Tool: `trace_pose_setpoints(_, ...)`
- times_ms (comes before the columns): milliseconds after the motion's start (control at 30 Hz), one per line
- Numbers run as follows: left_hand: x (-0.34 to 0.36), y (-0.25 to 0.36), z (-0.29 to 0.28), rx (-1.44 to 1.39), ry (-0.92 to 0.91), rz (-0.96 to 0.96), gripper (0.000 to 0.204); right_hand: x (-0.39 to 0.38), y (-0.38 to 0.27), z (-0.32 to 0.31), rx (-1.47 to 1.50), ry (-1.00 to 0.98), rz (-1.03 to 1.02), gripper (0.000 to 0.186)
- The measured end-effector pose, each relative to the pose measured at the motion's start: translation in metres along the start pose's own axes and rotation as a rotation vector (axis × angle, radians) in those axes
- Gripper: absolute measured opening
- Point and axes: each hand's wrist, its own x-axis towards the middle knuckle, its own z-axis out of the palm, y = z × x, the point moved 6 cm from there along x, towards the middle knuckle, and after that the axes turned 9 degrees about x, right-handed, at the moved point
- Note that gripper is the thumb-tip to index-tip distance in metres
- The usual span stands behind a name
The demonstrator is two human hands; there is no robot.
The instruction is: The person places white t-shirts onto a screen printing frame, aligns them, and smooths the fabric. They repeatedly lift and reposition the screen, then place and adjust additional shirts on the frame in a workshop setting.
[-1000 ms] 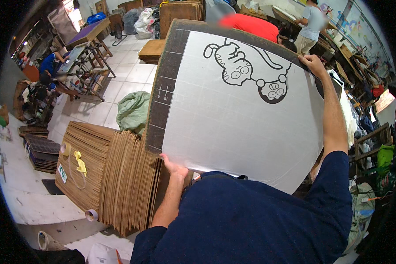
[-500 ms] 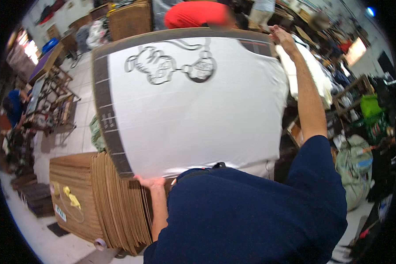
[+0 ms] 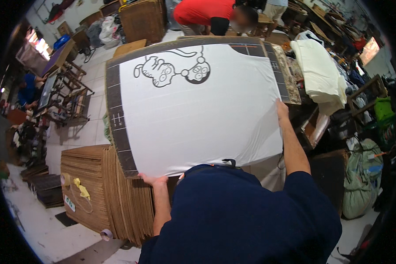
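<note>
A white fabric panel (image 3: pixel 198 119), printed with black-outlined cartoon figures (image 3: pixel 174 72) near its far edge, is spread over a dark board (image 3: pixel 115 101) marked with pale lines. At the near left corner, my left hand (image 3: pixel 156 179) grips the fabric edge by the board's corner, its fingertips partly hidden beneath. My right hand (image 3: pixel 283 111) is closed on the panel's right edge, where creases run inward across the cloth. Part of the near edge is hidden by my body.
Below left stands a tall stack of brown boards (image 3: pixel 125 193) with a tape roll (image 3: pixel 106 234). White folded cloth (image 3: pixel 317 72) lies at right, above a pale green sack (image 3: pixel 363 180). A person in red (image 3: pixel 204 15) bends over beyond the board; another in blue (image 3: pixel 27 90) is far left.
My right hand has come down from the far right corner to the middle of the panel's right edge. My left hand stays at the near left corner. The person in red has bent lower.
</note>
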Motion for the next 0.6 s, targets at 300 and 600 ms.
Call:
trace_pose_setpoints(300,-0.021,-0.031,0.0,-0.155,-0.063,0.034,0.086,0.055,-0.015,0.012,0.184,-0.072,-0.13,0.045)
trace_pose_setpoints(600,-0.057,0.01,0.003,0.725,-0.271,-0.305,0.078,0.051,-0.396,0.097,0.196,-0.267,-1.048,0.036)
